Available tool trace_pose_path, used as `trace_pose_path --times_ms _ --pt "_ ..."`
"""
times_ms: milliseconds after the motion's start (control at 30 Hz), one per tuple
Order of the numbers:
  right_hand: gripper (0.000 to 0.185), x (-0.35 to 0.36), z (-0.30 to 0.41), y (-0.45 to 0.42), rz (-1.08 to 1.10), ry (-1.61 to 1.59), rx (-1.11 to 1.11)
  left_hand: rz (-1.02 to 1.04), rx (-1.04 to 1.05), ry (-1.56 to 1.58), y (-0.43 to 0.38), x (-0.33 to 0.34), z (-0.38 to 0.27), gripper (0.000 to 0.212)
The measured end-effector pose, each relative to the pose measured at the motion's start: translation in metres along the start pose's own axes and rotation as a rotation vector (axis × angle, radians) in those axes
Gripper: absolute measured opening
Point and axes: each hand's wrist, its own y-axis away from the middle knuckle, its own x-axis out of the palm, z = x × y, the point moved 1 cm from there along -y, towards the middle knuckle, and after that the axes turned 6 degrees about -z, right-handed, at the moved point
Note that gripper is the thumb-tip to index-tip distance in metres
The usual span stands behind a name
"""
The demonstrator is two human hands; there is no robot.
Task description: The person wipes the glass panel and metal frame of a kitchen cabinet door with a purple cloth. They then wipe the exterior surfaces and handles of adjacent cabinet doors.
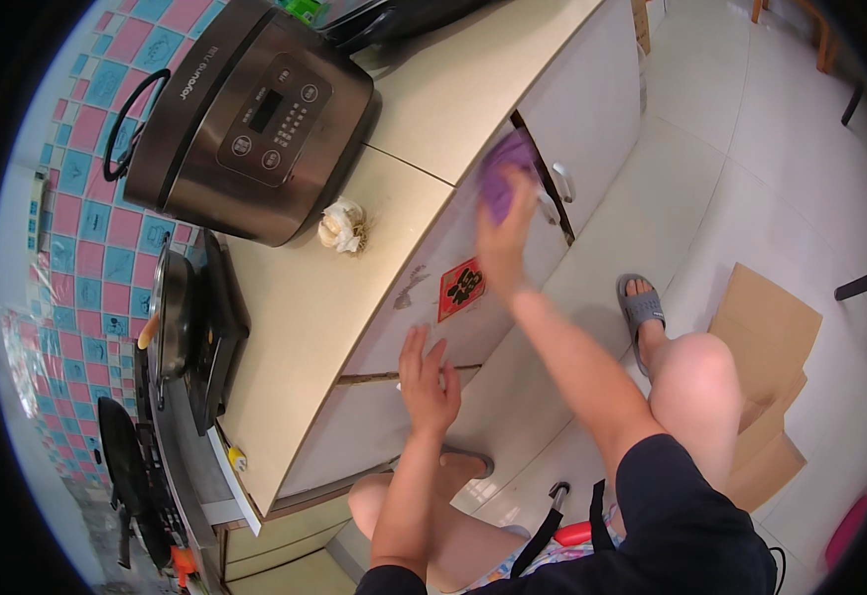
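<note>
My right hand [506,242] presses a purple cloth [509,175] against the upper corner of a pale cabinet door [381,335], close to the door's white handle [549,207]. The hand and cloth are blurred. Fingers spread, my left hand [430,383] is at the same door's other end and holds nothing; whether it touches the surface I cannot tell. Between the hands, a red paper square [463,288] with a black character is stuck on the door. Beside it is a dark smudge [410,286].
On the countertop [404,149] above the doors are a Joyoung rice cooker [255,126], a garlic bulb [342,225] and a pan [175,312] on a black cooktop [214,335]. A neighbouring cabinet door [582,97] has its own handle. Flattened cardboard [764,357] lies on the tiled floor behind my leg.
</note>
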Motion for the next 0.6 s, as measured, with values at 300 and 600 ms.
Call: trace_pose_path --times_ms 300,600 --pt "0.067 0.003 0.034 0.038 0.230 0.060 -0.060 -0.044 0.014 -0.017 -0.009 0.000 -0.010 0.040" --pt "0.064 -0.002 -0.008 0.002 0.163 -0.011 0.066 -0.040 -0.010 -0.022 -0.016 0.005 -0.016 0.047"
